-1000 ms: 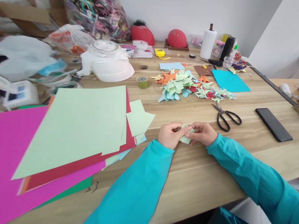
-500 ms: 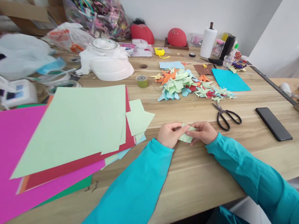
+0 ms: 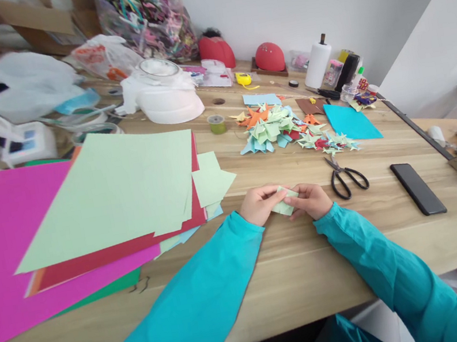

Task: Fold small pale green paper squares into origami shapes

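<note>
Between my two hands is a small piece of pale green paper (image 3: 282,207), held just over the wooden table. My left hand (image 3: 259,204) pinches its left and upper side, thumb and fingers closed on it. On the other side, my right hand (image 3: 311,200) grips the right edge with thumb and fingertips. The fingers cover part of the paper, so its creases are hard to make out. Beyond my hands lies a pile of folded paper stars (image 3: 269,127) in green, orange, blue and red. Loose pale green paper squares (image 3: 214,182) lie to the left.
Large coloured sheets (image 3: 113,190) are stacked on the left of the table (image 3: 299,281). Right of my hands lie black-handled scissors (image 3: 346,177) and a phone (image 3: 418,189). A tape roll (image 3: 216,124), a blue sheet (image 3: 352,121) and a white bowl shape (image 3: 171,102) stand farther back.
Hands and paper stay in nearly the same place; only the fingers and thumbs shift very slightly on the paper.
</note>
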Demonstrator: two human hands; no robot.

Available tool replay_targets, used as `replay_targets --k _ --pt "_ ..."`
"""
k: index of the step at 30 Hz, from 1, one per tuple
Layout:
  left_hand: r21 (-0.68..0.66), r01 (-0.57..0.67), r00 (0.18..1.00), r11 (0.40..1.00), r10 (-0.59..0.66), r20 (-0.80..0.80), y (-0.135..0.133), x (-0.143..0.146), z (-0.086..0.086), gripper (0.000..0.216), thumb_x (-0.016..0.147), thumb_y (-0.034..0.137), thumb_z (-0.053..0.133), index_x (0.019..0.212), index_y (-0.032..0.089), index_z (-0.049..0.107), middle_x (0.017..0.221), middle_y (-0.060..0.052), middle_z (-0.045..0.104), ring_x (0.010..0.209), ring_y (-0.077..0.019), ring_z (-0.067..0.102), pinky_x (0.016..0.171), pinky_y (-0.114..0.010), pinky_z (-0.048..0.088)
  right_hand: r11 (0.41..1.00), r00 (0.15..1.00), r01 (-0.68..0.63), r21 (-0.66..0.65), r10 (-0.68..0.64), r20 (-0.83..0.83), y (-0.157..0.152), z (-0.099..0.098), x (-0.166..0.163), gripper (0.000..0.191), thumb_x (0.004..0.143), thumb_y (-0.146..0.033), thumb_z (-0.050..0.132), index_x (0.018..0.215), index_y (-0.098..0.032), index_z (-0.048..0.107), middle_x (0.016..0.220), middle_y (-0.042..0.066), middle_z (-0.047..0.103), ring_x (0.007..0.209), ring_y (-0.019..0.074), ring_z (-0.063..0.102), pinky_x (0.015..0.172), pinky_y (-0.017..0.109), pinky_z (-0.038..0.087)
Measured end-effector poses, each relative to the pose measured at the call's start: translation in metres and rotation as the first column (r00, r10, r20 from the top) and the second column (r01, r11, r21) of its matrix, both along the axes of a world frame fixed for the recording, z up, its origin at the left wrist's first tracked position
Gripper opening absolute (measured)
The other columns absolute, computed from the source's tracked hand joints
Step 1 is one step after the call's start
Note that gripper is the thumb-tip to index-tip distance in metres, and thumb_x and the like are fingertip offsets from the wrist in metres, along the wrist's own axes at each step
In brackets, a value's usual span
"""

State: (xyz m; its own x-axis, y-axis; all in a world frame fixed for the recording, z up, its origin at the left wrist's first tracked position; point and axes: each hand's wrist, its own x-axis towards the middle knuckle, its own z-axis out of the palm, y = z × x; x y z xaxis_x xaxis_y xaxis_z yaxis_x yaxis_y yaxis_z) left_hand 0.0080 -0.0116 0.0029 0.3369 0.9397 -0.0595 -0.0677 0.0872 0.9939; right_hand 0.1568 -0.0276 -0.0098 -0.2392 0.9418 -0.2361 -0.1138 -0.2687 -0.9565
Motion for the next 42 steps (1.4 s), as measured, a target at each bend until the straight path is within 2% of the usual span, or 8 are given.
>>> replay_targets --k 4,8,11,18,22,26,32,42 --pt "-0.048 -0.011 0.998 0.999 0.014 0.063 0.004 -0.001 -0.01 0.034 0.06 0.033 0.065 0.087 0.012 0.069 0.077 -0.007 0.069 0.068 -0.0197 0.061 0.059 -0.029 0.048 0.999 0.999 0.031 0.005 -0.031 -0.023 -0.001 0.003 0.0 0.039 0.056 -0.04 0.071 0.078 -0.014 0.052 0.055 -0.001 0.062 0.047 0.0139 0.061 0.042 0.024 0.053" --pt "-0.038 -0.063 0.994 0.997 0.067 0.089 0.01 -0.004 -0.019 0.037 0.062 0.033 0.065 0.092 0.012 0.067 0.08 -0.007 0.069 0.071 -0.0199 0.061 0.063 -0.029 0.048 0.985 0.997 0.064 0.162 -0.056 -0.054 -0.004 0.006 -0.003 0.043 0.06 -0.038 0.07 0.092 -0.021 0.048 0.063 -0.003 0.062 0.052 0.0133 0.061 0.043 0.024 0.052" --pt "-0.048 -0.075 0.992 0.996 0.08 0.099 0.014 -0.004 -0.024 0.036 0.061 0.032 0.066 0.091 0.012 0.068 0.081 -0.007 0.069 0.074 -0.0199 0.061 0.065 -0.028 0.047 0.954 0.995 0.101 0.282 -0.104 -0.003 -0.006 0.004 -0.006 0.04 0.055 -0.032 0.073 0.088 -0.02 0.052 0.066 -0.002 0.061 0.051 0.0109 0.059 0.042 0.022 0.051" --pt "-0.146 -0.092 0.986 0.985 0.111 0.128 0.011 -0.001 -0.023 0.029 0.057 0.034 0.067 0.077 0.012 0.07 0.06 -0.004 0.065 0.058 -0.0166 0.059 0.053 -0.026 0.045 0.897 0.949 0.259 0.358 -0.306 0.08 -0.006 0.003 -0.006 0.026 0.059 -0.037 0.069 0.076 -0.019 0.063 0.054 -0.001 0.058 0.043 0.0098 0.051 0.039 0.024 0.046" --pt "-0.181 -0.055 0.977 0.982 0.091 0.193 0.009 -0.001 -0.019 0.021 0.056 0.031 0.069 0.066 0.012 0.069 0.05 -0.001 0.061 0.052 -0.0148 0.057 0.051 -0.026 0.045 0.918 0.965 0.208 0.337 -0.248 0.08 -0.007 0.005 -0.005 0.031 0.057 -0.034 0.071 0.084 -0.018 0.066 0.054 -0.002 0.058 0.043 0.0098 0.051 0.039 0.024 0.047" --pt "-0.211 -0.039 0.95 0.977 0.102 0.294 0.007 0.0 -0.013 0.021 0.054 0.028 0.07 0.066 0.012 0.069 0.056 -0.003 0.065 0.057 -0.0174 0.06 0.058 -0.031 0.049 0.952 0.985 0.142 0.273 -0.162 0.052 -0.005 0.002 -0.002 0.036 0.057 -0.033 0.071 0.089 -0.018 0.066 0.058 -0.002 0.062 0.045 0.0127 0.056 0.04 0.027 0.049" --pt "-0.267 0.032 0.932 0.963 0.068 0.356 0.006 -0.001 -0.004 0.02 0.052 0.025 0.071 0.067 0.011 0.069 0.064 -0.007 0.068 0.068 -0.0242 0.064 0.061 -0.038 0.052 0.929 0.98 0.185 0.32 -0.199 0.011 -0.006 0.005 -0.001 0.023 0.06 -0.034 0.069 0.077 -0.019 0.07 0.063 0.0 0.063 0.044 0.0115 0.054 0.041 0.026 0.046" --pt "-0.349 0.002 0.902 0.937 0.15 0.405 0.004 0.004 -0.003 0.012 0.05 0.021 0.07 0.056 0.012 0.065 0.05 -0.003 0.062 0.05 -0.0156 0.058 0.045 -0.026 0.044 0.751 0.911 0.041 0.66 -0.299 0.283 -0.011 0.004 0.002 0.012 0.071 -0.028 0.06 0.071 -0.024 0.071 0.051 0.0 0.048 0.051 0.0117 0.045 0.052 0.027 0.038"
